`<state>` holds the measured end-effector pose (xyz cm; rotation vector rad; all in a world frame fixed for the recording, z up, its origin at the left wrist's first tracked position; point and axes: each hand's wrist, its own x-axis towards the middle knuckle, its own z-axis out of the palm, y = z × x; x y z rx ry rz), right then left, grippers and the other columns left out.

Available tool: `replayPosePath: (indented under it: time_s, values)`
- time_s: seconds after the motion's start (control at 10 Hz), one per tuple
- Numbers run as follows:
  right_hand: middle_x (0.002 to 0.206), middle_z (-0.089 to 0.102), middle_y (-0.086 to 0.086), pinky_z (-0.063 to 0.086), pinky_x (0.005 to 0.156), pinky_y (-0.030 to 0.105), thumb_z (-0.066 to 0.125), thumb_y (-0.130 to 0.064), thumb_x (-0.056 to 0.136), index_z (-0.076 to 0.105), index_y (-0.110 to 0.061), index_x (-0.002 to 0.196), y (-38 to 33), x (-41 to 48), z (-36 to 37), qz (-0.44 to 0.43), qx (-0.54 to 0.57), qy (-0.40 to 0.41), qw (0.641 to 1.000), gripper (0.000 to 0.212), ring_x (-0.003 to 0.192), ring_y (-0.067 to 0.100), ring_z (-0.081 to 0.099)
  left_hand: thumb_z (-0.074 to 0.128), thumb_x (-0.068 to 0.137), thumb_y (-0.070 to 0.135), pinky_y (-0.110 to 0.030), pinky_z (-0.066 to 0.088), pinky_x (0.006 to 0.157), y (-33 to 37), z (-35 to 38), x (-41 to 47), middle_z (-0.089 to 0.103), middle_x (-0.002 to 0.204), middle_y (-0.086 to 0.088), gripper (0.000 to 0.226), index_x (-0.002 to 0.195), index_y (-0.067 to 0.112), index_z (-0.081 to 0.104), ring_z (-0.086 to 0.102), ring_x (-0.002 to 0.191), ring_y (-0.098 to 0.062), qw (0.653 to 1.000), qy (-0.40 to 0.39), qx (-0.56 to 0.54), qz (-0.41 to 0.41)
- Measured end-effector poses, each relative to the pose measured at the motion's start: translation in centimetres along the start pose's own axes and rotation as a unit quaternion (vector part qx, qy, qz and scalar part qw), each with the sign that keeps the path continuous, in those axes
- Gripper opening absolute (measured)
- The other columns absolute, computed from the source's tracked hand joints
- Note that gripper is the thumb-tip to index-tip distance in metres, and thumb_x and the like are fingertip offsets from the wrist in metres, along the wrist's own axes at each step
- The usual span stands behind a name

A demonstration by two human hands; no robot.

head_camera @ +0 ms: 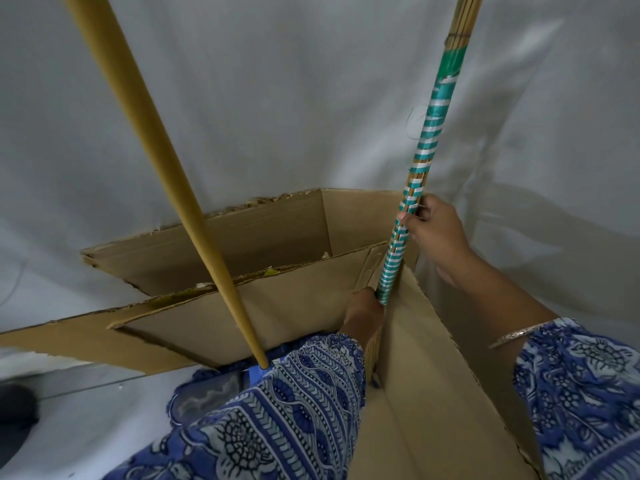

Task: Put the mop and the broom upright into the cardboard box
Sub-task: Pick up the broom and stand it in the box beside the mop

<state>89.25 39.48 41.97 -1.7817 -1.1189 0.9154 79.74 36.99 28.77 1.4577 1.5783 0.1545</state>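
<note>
The cardboard box [433,358] stands open below me, its flaps spread. The mop [166,157] has a long yellow wooden handle that leans to the upper left. Its blue head [207,389] lies low beside a box flap, partly hidden by my sleeve. The broom [429,133], wrapped in green and white bands, stands nearly upright at the box's right inner corner. My right hand [436,237] grips its shaft above the box rim. My left hand [362,313] closes around its lower end at the flap's edge, fingers partly hidden.
White cloth [311,98] hangs behind the box and covers the floor around it. A dark object [17,407] sits at the lower left edge. The box's left flap [86,341] lies flat outward over the floor.
</note>
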Motion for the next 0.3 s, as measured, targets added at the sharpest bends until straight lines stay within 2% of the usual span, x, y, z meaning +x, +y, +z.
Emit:
replayPosePath:
  time_s: [0.1, 0.2, 0.3]
  values:
    - [0.120, 0.063, 0.007, 0.046, 0.097, 0.038, 0.054, -0.013, 0.088, 0.054, -0.007, 0.119, -0.3, 0.0, 0.0, 0.015, 0.013, -0.023, 1.000, 0.031, 0.108, 0.020, 0.058, 0.051, 0.088, 0.010, -0.043, 0.050, 0.096, 0.0, -0.4, -0.2, 0.062, 0.120, -0.021, 0.029, 0.115, -0.001, 0.058, 0.059, 0.109, -0.034, 1.000, -0.005, -0.011, 0.002]
    - [0.117, 0.059, 0.004, 0.039, 0.088, 0.030, 0.052, -0.011, 0.089, 0.052, -0.006, 0.122, -1.3, -0.5, 0.1, 0.021, 0.026, -0.055, 0.998, 0.033, 0.105, 0.014, 0.053, 0.054, 0.087, 0.010, -0.041, 0.046, 0.101, -0.3, -2.1, -1.2, 0.059, 0.126, -0.020, 0.034, 0.120, 0.000, 0.054, 0.055, 0.115, -0.033, 1.000, -0.001, -0.020, -0.002]
    - [0.119, 0.061, 0.007, 0.040, 0.089, 0.030, 0.053, -0.011, 0.088, 0.053, -0.005, 0.120, -1.5, -1.3, 0.2, 0.013, 0.024, -0.039, 0.999, 0.033, 0.108, 0.018, 0.056, 0.053, 0.086, 0.010, -0.037, 0.044, 0.101, -0.7, -3.4, -2.0, 0.057, 0.129, -0.019, 0.037, 0.121, 0.000, 0.053, 0.053, 0.118, -0.032, 1.000, 0.012, -0.007, 0.007]
